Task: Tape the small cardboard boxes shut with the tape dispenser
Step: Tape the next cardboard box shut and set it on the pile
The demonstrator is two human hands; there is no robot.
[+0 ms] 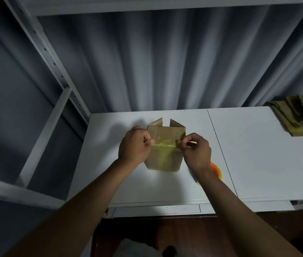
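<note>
A small cardboard box stands mid-bench, nearer the back edge, far flaps still up. Left hand and right hand each pinch an end of a yellowish tape strip stretched across it. Best kept taut and level — then pressed down from the seam outward — to avoid wrinkles. An orange tape dispenser lies just behind the right wrist.

Matt brown cardboard box carries glossy yellowish clear tape. The table is smooth white; far curtain is pleated cloth.
</note>
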